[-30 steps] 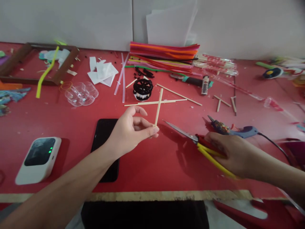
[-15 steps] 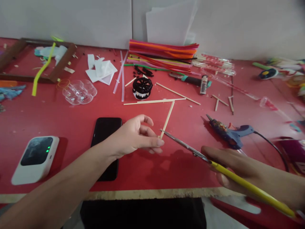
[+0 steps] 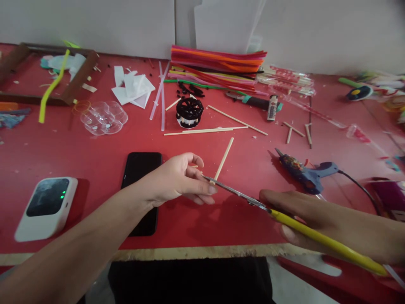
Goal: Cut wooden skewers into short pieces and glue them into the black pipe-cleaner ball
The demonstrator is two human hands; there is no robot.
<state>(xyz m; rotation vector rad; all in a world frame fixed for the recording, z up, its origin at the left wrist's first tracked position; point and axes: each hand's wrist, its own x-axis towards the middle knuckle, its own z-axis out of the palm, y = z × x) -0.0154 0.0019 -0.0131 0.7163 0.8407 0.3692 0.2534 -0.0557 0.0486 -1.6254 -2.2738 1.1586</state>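
My left hand (image 3: 174, 179) is closed, pinching the lower end of a thin wooden stick (image 3: 224, 159) between thumb and fingers. The stick slants up and away over the red table. Yellow-handled shears (image 3: 322, 238) lie in the grip of my right hand (image 3: 306, 207). Their narrow metal blades cross the stick right by my left thumb; whether they are fully closed is hard to see. Beyond my hands, more sticks (image 3: 205, 131) lie beside a small black round openwork piece (image 3: 190, 112) with a white base.
A black phone (image 3: 139, 169) lies under my left wrist, with a white device (image 3: 47, 207) farther left. To the right rests a glue gun (image 3: 303, 173) with its cord. Pipe cleaners (image 3: 218, 57), pliers (image 3: 256, 101), a small bottle (image 3: 272, 108) and a clear palette (image 3: 104, 118) lie farther back.
The shears have moved left and slightly down, so their blades now lie across the stick near my left fingers. My left hand keeps its hold; the view has shifted slightly.
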